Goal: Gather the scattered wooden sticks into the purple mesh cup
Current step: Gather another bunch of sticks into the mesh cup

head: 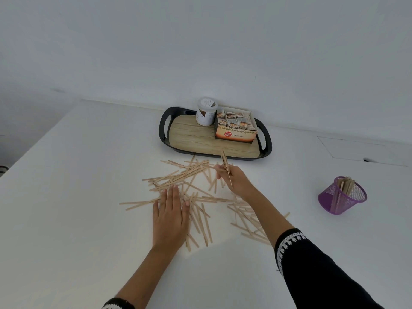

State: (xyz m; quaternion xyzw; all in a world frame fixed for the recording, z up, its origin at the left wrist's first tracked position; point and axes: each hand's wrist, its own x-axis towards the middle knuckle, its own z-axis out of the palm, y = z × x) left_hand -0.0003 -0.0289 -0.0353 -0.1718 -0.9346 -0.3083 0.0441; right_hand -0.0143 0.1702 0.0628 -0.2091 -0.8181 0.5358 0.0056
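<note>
Pale wooden sticks (pixel 189 186) scattered flat – purple mesh cup (pixel 342 195) tilted, some sticks inside

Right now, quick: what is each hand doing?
Left hand: open, lying flat on the scattered wooden sticks.
Right hand: closed, holding a few sticks.

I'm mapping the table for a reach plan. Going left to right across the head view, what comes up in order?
Left hand flat on the sticks → right hand holding sticks → purple cup, far right.
</note>
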